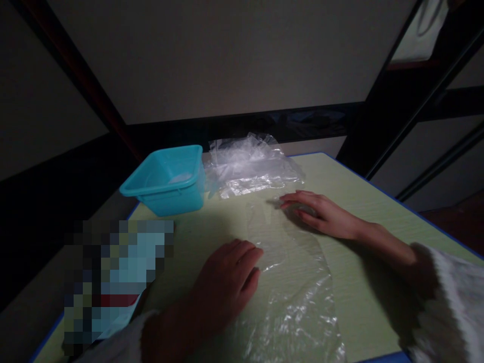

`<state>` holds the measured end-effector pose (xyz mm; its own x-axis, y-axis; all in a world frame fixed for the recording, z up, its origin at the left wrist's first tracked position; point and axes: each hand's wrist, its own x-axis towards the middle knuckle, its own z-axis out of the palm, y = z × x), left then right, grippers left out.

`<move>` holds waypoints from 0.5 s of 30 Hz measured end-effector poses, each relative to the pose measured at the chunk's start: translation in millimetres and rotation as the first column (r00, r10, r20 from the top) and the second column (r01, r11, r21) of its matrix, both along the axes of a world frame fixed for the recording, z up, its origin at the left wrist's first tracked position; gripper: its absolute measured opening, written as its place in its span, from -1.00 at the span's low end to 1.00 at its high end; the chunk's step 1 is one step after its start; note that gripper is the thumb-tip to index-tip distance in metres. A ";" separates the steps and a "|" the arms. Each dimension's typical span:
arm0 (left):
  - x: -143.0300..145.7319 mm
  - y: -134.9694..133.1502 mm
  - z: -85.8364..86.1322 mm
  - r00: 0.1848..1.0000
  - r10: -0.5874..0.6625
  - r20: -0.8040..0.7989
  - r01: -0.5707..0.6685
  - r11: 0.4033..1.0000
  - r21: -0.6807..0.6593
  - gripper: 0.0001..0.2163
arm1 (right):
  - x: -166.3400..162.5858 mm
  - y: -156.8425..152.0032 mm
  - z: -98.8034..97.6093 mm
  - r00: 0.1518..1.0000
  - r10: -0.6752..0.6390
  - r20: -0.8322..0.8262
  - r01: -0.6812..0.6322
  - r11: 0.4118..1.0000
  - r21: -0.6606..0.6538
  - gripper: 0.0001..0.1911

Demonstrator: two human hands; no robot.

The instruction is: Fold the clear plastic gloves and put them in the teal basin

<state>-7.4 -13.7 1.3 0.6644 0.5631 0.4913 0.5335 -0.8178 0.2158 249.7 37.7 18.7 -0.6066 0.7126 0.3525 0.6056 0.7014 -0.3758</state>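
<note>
A clear plastic bag (298,312) lies spread flat on the table in front of me. My left hand (230,277) rests palm down at the bag's left side, fingers loosely bent and the thumb apart from them. At the bag's upper right edge is my right hand (321,214), its fingers stretched toward the left and its thumb apart. Both hands appear to touch the thin film, and neither grips anything visible. Behind them a crumpled pile of clear plastic bags (251,164) lies by the table's far edge.
A turquoise plastic basin (174,201) stands at the back left, with something pale inside. A blurred-out, flat object (128,272) lies along the left side. The pale yellow-green table (378,212) has a blue edge, and a panelled surface (227,60) rises behind it.
</note>
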 end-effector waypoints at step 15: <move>-0.4 1.8 0.5 0.999 -0.031 -0.036 0.031 1.000 -0.001 -0.86 | -4.8 -3.4 3.4 0.995 0.081 -0.051 -0.085 0.993 -0.086 -0.55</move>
<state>-7.9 -11.9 1.8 0.6988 0.5423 0.4664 0.5156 -0.8338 0.1970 244.9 34.4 22.1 -0.6492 0.6900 0.3201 0.5267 0.7114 -0.4653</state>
